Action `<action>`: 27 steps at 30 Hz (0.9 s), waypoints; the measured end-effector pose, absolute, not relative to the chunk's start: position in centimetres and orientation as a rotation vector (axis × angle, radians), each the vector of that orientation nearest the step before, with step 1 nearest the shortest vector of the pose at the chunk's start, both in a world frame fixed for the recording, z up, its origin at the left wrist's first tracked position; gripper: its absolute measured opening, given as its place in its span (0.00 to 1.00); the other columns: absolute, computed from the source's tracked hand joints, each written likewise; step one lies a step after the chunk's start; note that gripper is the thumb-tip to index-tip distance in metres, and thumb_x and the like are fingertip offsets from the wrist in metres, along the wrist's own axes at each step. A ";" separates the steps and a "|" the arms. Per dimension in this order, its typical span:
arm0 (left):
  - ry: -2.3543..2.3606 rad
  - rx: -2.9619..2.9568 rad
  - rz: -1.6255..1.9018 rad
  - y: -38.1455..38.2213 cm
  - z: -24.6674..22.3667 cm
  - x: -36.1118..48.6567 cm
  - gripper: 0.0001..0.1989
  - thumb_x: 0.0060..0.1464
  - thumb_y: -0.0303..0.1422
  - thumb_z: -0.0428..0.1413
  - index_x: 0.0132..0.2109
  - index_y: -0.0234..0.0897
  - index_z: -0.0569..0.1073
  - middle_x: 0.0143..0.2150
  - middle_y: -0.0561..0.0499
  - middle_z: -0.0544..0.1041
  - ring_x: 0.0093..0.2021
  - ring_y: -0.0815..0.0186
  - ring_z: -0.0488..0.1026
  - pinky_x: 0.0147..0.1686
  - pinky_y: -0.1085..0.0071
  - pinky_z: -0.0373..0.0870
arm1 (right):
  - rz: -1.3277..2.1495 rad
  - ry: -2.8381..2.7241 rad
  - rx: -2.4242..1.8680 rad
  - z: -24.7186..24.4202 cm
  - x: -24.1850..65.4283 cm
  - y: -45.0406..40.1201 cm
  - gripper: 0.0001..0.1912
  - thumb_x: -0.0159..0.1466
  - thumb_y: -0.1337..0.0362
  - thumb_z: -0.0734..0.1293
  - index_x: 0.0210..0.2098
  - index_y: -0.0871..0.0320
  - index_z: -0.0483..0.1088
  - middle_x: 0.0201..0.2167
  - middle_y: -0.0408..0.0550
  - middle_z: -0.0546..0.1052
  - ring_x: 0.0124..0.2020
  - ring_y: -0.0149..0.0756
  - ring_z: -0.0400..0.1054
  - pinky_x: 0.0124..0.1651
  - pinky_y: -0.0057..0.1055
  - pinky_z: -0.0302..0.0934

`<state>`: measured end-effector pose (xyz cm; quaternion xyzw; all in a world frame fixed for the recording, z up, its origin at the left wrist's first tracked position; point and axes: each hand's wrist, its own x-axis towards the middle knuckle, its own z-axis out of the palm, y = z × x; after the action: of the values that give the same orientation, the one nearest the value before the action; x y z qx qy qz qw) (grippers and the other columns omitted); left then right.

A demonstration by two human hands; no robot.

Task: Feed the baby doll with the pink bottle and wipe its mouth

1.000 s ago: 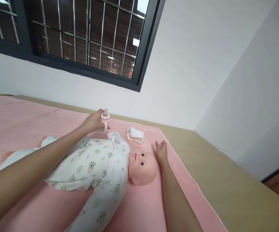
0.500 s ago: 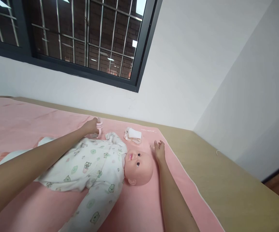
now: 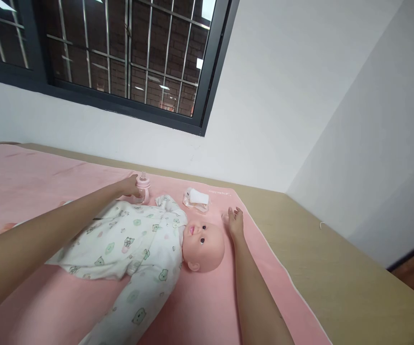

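A baby doll (image 3: pixel 203 244) in a white printed outfit (image 3: pixel 128 239) lies on its back on a pink blanket (image 3: pixel 199 302), its head to the right. Beyond its torso my left hand (image 3: pixel 129 187) is beside an upright baby bottle (image 3: pixel 143 184) with a pink collar and handle; the fingers are apart, next to the bottle's left side. My right hand (image 3: pixel 236 221) rests on the blanket to the right of the doll's head, fingers apart and slightly curled. Just left of it is a small pale object, partly hidden and too small to name.
An opened packet with white tissues (image 3: pixel 197 199) lies on the blanket between the bottle and my right hand. A wooden surface (image 3: pixel 300 244) extends beyond the blanket at the right. White wall and a barred window (image 3: pixel 124 52) stand behind.
My left hand has moved left off the bottle, and more of the bottle's body shows. My right hand stays in nearly the same place. The view has shifted slightly.
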<state>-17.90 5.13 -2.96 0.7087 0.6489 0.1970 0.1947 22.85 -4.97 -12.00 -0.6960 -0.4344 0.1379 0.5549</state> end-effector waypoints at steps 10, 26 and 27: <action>2.178 2.146 0.879 1.9 4.1 -16.9 0.38 0.54 0.25 0.50 0.69 0.28 0.44 0.61 0.28 0.63 0.62 0.38 0.58 0.53 0.46 0.61 | 0.092 -1.042 -1.606 -10.6 22.3 -6.1 0.32 0.64 0.46 0.54 0.57 0.64 0.61 0.58 0.65 0.64 0.58 0.48 0.61 0.58 0.42 0.55; 0.795 2.541 0.081 -3.4 1.8 -0.7 0.13 0.50 0.40 0.53 0.33 0.37 0.77 0.35 0.49 0.81 0.36 0.63 0.73 0.40 0.72 0.66 | -0.127 -2.000 -1.738 -9.0 16.4 -6.3 0.18 0.68 0.58 0.54 0.28 0.56 0.69 0.28 0.46 0.76 0.27 0.32 0.62 0.29 0.27 0.43; 0.753 2.513 0.014 -3.4 1.6 -0.2 0.13 0.49 0.41 0.53 0.31 0.38 0.77 0.34 0.49 0.80 0.36 0.63 0.73 0.40 0.72 0.66 | -0.101 -2.020 -1.744 -9.0 16.4 -6.2 0.16 0.67 0.59 0.55 0.29 0.56 0.69 0.29 0.46 0.76 0.28 0.32 0.63 0.29 0.27 0.43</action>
<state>-0.21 -3.43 1.55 0.9259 0.2775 0.0052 0.2564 16.43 -6.24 -9.03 -0.6350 -0.7354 -0.0369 0.2335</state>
